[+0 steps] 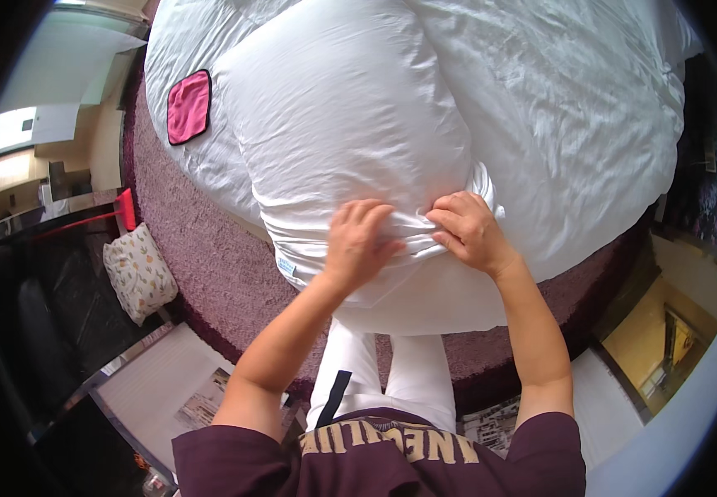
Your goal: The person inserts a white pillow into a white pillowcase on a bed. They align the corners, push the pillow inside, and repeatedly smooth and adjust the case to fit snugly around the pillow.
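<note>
A large white pillow (358,105) in a white cover lies on the bed before me, its near end bunched into folds. My right hand (467,230) pinches the gathered fabric of the pillow cover (411,239) between thumb and fingers. On the same folds, a little to the left, rests my left hand (360,242), its fingers bent and its thumb apart; whether it grips any cloth is not plain. A small label (286,266) shows at the cover's left corner. White bedding (551,124) spreads beneath and around the pillow.
A pink cloth (188,107) with a dark border lies on the bed at left. Purple carpet (203,248) surrounds the bed. A patterned cushion (141,273) sits on a dark sofa (54,298). Nearby is a red broom or brush head (126,209).
</note>
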Tool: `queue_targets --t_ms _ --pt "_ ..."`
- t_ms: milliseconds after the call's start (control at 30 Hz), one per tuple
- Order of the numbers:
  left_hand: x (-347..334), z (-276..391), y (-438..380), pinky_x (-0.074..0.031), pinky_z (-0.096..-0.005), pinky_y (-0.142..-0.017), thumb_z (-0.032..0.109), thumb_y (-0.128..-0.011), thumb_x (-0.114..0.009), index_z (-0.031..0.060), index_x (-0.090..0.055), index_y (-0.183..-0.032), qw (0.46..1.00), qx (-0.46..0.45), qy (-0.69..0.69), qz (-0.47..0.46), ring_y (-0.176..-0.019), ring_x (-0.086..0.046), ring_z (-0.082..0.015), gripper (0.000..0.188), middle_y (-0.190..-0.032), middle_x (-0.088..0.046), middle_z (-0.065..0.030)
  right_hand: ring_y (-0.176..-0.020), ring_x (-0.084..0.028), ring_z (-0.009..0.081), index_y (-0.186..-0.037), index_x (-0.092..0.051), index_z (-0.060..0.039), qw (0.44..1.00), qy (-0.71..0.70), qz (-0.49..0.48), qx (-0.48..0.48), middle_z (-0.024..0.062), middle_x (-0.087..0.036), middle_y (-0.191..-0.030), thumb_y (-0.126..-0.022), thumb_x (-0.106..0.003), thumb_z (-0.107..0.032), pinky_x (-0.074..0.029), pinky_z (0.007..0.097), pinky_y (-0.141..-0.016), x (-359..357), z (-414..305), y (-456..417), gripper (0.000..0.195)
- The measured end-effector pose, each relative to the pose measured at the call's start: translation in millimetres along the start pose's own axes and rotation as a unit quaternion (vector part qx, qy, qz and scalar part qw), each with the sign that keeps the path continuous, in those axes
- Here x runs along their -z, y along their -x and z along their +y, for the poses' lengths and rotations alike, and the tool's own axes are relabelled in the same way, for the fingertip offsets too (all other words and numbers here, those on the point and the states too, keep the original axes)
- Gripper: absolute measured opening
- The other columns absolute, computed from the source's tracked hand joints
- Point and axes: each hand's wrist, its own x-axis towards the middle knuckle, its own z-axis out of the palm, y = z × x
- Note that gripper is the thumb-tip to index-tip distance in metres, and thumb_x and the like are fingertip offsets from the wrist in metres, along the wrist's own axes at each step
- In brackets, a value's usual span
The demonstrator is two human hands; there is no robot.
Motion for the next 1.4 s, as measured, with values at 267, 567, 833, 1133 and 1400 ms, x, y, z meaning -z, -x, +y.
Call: queue_targets --t_ms 267,567,833,1133,1400 --pt "18 -46 58 -0.040 -0.0360 -0.078 0.006 -0.066 -0.065 0.0097 -0.060 -0.088 0.997 0.031 -0.046 -0.057 -0.086 -0.055 -0.0236 0.023 -0.085 -0.059 -0.0048 -0.083 -0.052 0.0221 -0.076 -0.056 -0.0061 0.995 0.032 -0.098 -0.005 0.0026 -0.055 -0.082 -0.068 -0.069 -0.014 -0.038 0.0350 -0.079 -5 -14 -13 0.017" --pt "5 -14 85 -0.040 -0.0359 -0.068 0.002 -0.063 -0.060 0.0072 -0.058 -0.080 0.996 0.064 0.066 0.012 -0.073 -0.053 -0.0253 0.018 -0.075 -0.054 -0.0060 -0.075 -0.051 0.0193 -0.068 -0.058 -0.0090 0.993 0.065 -0.071 0.069 0.0017 -0.054 -0.071 -0.068 -0.066 -0.014 -0.038 0.0339 -0.076 -42 -62 -36 0.010" --pt "22 -58 84 -0.040 -0.0358 -0.073 0.004 -0.064 -0.061 0.0095 -0.058 -0.079 1.000 0.008 0.026 0.014 -0.078 -0.053 -0.0234 0.017 -0.075 -0.055 -0.0036 -0.072 -0.054 0.0211 -0.069 -0.059 -0.0088 0.963 0.088 -0.256 -0.016 0.0034 -0.053 -0.070 -0.068 -0.065 -0.012 -0.042 0.0337 -0.064 -65 -80 -17 0.007" --pt "9 -40 121 -0.042 -0.0375 -0.070 0.010 -0.066 -0.065 0.0078 -0.058 -0.074 0.992 -0.007 0.108 -0.064 -0.072 -0.053 -0.0241 0.011 -0.072 -0.054 -0.0055 -0.119 -0.037 0.0308 -0.114 -0.057 -0.0156 0.965 0.241 0.103 -0.005 0.0073 -0.046 -0.126 -0.076 -0.064 -0.031 -0.025 0.0529 -0.098 -92 -54 -163 0.042" --pt "53 -135 -16 -0.025 -0.0565 -0.096 0.038 -0.067 -0.070 0.0108 -0.050 -0.123 0.992 -0.031 -0.079 0.090 -0.119 -0.037 -0.0386 0.065 -0.127 -0.046 -0.0143 -0.133 0.004 0.0441 -0.141 -0.018 -0.0350 0.915 0.375 -0.015 -0.149 0.0019 -0.001 -0.150 -0.081 -0.045 -0.060 -0.001 0.0660 -0.101 -108 25 -164 0.070"
